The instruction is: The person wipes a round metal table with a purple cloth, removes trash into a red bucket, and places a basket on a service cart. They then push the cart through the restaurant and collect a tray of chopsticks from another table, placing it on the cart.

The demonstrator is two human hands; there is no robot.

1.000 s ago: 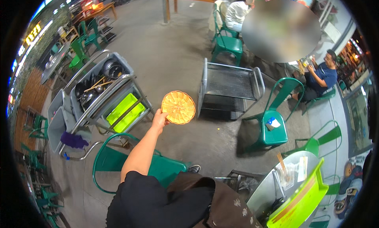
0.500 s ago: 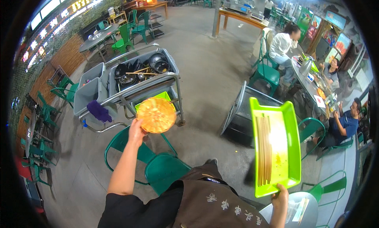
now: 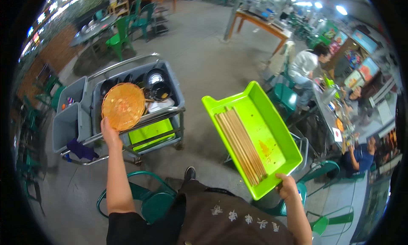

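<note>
Woven orange basket plate (image 3: 123,106) sits at ten o'clock, gripped at its lower edge by the left hand (image 3: 109,133) over the grey cart (image 3: 140,117). At four o'clock, right hand (image 3: 287,187) fingers clamp the green tray (image 3: 255,134) bearing chopsticks (image 3: 240,145).

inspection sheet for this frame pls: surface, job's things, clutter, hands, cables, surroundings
Surface: grey concrete floor, bare where visible.
Job's things: round woven orange basket plate, held up over the cart; green tray carrying a bundle of wooden chopsticks and sauce smears.
Clutter: grey cart with a tub of dark pans and bowls, a green tray on its lower shelf, grey side bins, a purple cloth.
Hands: left hand grips the basket plate's lower edge; right hand grips the green tray's near corner.
Cables: nothing seen.
Surroundings: green metal chairs, wooden tables, seated people at right, lit stalls behind.
</note>
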